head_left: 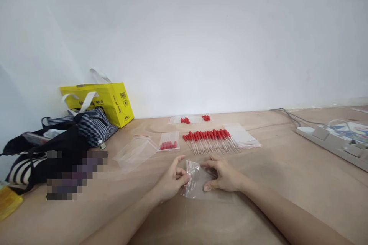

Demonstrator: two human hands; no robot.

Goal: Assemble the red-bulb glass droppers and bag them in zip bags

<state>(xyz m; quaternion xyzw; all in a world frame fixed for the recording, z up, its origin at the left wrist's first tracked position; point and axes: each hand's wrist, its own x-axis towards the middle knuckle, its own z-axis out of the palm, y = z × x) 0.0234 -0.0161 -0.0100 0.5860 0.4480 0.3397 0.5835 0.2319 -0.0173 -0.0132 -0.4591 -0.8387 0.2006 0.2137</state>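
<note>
My left hand (174, 180) pinches the left edge of a small clear zip-lock bag (197, 189), near its red seal line, between thumb and fingers. At the bag's right side, my right hand (222, 174) holds it with thumb and fingertips, which stand somewhat apart. Whether anything lies inside this bag I cannot tell. Beyond my hands lies a row of slim tools (211, 139) with red handles and thin pale shafts, handles pointing away from me. To their left is a clear bag (169, 136) with several short red pieces (168, 145) at its near edge.
Flat clear bags (136, 153) lie left; a stack of pale bags (241, 136) lies right of the tools. More red pieces (185, 120) rest on bags near the wall. A yellow bag (115, 103) and striped bag (92, 126) stand left. A power strip (330, 143) lies right.
</note>
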